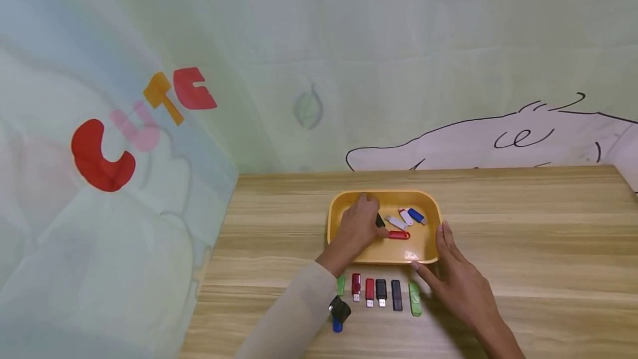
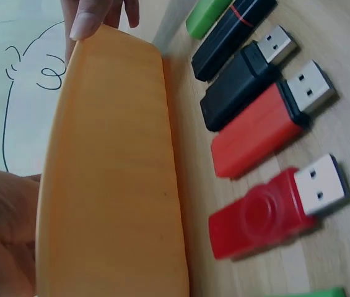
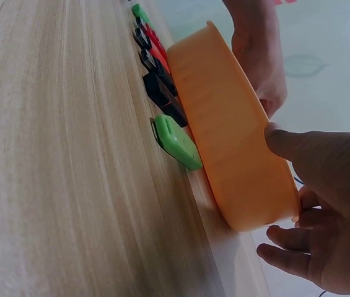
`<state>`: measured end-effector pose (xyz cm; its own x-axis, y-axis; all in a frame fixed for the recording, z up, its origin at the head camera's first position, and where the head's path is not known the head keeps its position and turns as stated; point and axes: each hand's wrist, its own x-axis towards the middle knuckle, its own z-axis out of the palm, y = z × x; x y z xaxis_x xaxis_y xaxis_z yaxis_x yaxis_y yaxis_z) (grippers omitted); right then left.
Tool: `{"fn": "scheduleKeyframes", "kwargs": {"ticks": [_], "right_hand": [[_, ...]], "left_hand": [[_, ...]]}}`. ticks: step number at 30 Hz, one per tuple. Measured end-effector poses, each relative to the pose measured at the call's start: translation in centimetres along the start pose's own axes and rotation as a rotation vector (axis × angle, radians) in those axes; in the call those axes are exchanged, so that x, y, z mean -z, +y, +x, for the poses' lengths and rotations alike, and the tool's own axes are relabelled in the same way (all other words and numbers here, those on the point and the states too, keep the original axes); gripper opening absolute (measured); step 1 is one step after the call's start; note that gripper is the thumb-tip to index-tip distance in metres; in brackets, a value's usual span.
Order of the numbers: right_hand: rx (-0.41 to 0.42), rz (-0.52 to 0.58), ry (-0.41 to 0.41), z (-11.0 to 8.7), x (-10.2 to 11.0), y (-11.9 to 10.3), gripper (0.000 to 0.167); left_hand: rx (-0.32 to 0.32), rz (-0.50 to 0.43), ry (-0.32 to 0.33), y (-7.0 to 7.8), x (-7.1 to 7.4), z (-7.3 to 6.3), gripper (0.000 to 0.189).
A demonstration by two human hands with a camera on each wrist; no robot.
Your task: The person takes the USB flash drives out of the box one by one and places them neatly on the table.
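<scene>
A yellow-orange plastic tray [image 1: 394, 256] stands on the wooden table. Inside it my left hand [image 1: 358, 223] reaches down, with a black USB flash drive [image 1: 380, 220] between thumb and fingers, partly hidden by the hand. A red flash drive [image 1: 399, 235], a silvery-white one [image 1: 396, 222], a white-and-red one [image 1: 406, 216] and a blue one [image 1: 416, 216] lie nearby in the tray. My right hand [image 1: 463, 287] holds the tray's near right corner, thumb on the front rim and fingers along the right side.
In front of the tray several flash drives lie in a row, among them a dark red one [image 2: 261, 213], a red one [image 1: 369, 292], black ones [image 1: 381, 289] and a green one [image 3: 178, 142]. A blue one [image 1: 337, 326] lies nearer, partly behind the left wrist camera [image 1: 340, 310]. A printed curtain [image 1: 279, 115] hangs behind the table.
</scene>
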<state>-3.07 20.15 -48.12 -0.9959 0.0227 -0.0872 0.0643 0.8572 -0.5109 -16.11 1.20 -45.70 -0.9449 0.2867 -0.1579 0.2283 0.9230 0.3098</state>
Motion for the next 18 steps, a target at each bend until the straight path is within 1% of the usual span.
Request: {"fn": "scheduleKeyframes", "kwargs": {"ticks": [3,9,18], "right_hand": [[-0.003,-0.006,0.000,0.1,0.0,0.0,0.106],[-0.004,-0.007,-0.001,0.0,0.1,0.0,0.106],[-0.007,-0.007,-0.006,0.1,0.0,0.0,0.107]], "left_hand": [[-0.029,0.002,-0.008,-0.3,0.3,-0.3,0.052],[-0.095,0.038,-0.012,-0.8,1.0,-1.0,0.057],[-0.146,0.045,-0.026,-1.5,1.6,-2.1,0.055]]}}
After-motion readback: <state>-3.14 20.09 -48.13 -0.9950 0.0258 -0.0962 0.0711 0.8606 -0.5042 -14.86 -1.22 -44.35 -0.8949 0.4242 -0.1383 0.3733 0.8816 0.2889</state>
